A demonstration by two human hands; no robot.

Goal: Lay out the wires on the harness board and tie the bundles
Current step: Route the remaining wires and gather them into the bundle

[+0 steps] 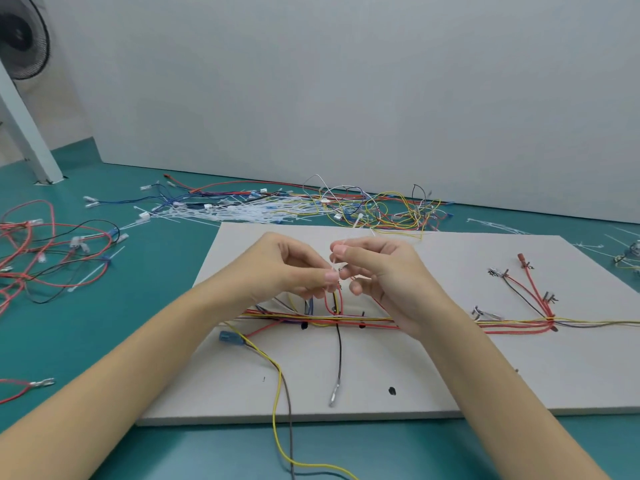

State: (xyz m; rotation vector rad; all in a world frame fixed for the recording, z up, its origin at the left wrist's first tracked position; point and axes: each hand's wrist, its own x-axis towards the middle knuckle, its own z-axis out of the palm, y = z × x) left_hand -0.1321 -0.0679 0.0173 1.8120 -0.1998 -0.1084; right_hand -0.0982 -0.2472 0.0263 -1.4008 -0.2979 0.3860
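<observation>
Floor (104, 341), teal, fills the lower scene below a pale wall (346, 81). On the floor lies a grey board (450, 375), a flat slab with black marks on its face. A fan (22, 36) shows at the top left corner beside a white post (27, 133).

Behind the board, along the wall, a heap of loose wires (381, 202) in yellow, red, blue and white mixes with a spread of white cable ties (242, 209). To the left on the floor sits a red and black tangle (45, 258) with small connectors.

Across the board runs a bundle (311, 320) of red, yellow and white wires, from under the hands out to the right edge. At the right a branch (536, 292) of red and dark wires fans up from the bundle to metal terminals. A blue connector (230, 338) lies on the board's left part, its yellow and grey leads trailing off the near edge. A black wire (338, 355) drops from the bundle toward the near edge and ends in a metal tip.

Both hands meet above the middle of the board. The left hand (294, 268) pinches a white tie (335, 266) between thumb and fingertips; the right hand (381, 271) also has curled fingers on it, just above a red loop (334, 299) rising from the bundle.
</observation>
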